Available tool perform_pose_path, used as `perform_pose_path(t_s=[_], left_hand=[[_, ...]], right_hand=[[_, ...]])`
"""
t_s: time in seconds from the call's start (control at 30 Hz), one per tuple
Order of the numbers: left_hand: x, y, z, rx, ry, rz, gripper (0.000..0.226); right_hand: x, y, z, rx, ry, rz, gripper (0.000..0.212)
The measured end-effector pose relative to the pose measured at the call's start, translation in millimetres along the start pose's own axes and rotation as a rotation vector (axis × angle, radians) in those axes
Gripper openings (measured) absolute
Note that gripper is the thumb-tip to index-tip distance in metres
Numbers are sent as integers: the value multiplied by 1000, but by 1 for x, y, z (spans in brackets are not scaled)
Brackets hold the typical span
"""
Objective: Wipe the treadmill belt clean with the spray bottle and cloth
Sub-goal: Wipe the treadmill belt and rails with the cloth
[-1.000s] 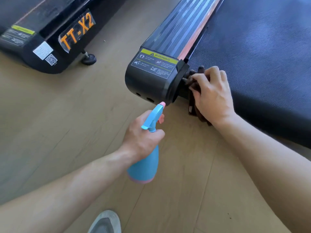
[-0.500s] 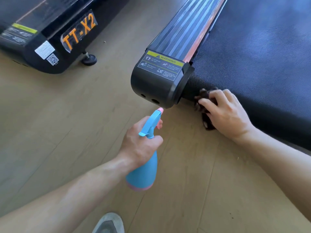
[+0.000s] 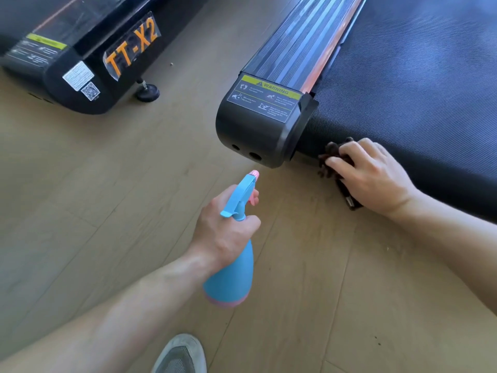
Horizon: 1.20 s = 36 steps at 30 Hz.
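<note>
From the head view, we judge the wiping under way but far from finished. Our right hand (image 3: 373, 176) curls its fingers over a crumpled dark brown cloth (image 3: 329, 157), pressing it on the near corner of the black textured treadmill belt (image 3: 416, 90), most of which stretches beyond. Our left hand (image 3: 223, 232) grips a light-blue plastic spray bottle (image 3: 234, 278) above the floor. The belt looks matte and shows no wet patches.

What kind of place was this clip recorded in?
Likely a gym or home workout room. There is a dark textured treadmill belt beside a ribbed black side rail, and a second black machine labelled TT-X2 stands nearby. Both are on a light wood-plank floor.
</note>
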State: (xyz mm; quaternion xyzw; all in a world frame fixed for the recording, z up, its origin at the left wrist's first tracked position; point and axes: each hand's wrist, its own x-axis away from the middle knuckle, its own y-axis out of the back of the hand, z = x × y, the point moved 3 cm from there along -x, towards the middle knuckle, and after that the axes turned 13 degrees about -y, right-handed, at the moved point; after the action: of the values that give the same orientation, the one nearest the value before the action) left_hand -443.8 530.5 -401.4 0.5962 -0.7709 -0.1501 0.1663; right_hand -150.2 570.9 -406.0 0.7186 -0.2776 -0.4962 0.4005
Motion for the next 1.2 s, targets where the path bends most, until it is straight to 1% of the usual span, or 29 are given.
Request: perform_pose_path(t_s=[0.07, 0.13, 0.2, 0.23, 0.37, 0.47, 0.53, 0.63, 0.7, 0.77, 0.83, 0.9, 1.0, 1.07, 1.2], left_hand=[[1, 0, 0, -14, 16, 6, 45], [0, -1, -2, -22, 22, -6, 48], [0, -2, -6, -25, 24, -23, 49], [-1, -3, -8, -27, 14, -25, 49], [-2, -10, -8, -25, 9, -7, 47], [-2, -12, -4, -25, 22, 9, 42], [-1, -11, -2, -24, 27, 15, 41], [-1, -9, -1, -36, 31, 18, 47], [-2, -10, -2, -41, 31, 9, 46], [-2, -11, -3, -36, 30, -8, 46], [-1, -13, -4, -19, 25, -2, 46], [3, -14, -1, -8, 33, 13, 45], [7, -13, 0, -3, 53, 27, 50], [6, -12, -2, -10, 55, 28, 51], [-4, -14, -14, -12, 32, 6, 52]], right_hand=[[-18, -6, 10, -7, -6, -29, 20], [-39, -12, 26, -50, -78, -82, 14], [-50, -16, 36, -102, -158, -100, 15], [-49, -17, 36, -104, -167, -100, 15], [-15, -7, 14, -26, -58, -89, 15], [13, 4, -4, 17, -24, -58, 18], [11, 4, -3, 28, -4, -40, 19], [-17, -7, 18, 28, 33, -45, 26], [-37, -15, 35, 20, 20, -65, 30], [-41, -20, 42, 33, -13, -76, 27], [-25, -18, 33, 45, -26, -79, 20], [3, -11, 15, 48, -5, -29, 15], [21, 2, 1, 62, 9, 11, 19], [0, 2, 10, 43, -18, -23, 19], [-50, -2, 35, -48, -147, -69, 13]])
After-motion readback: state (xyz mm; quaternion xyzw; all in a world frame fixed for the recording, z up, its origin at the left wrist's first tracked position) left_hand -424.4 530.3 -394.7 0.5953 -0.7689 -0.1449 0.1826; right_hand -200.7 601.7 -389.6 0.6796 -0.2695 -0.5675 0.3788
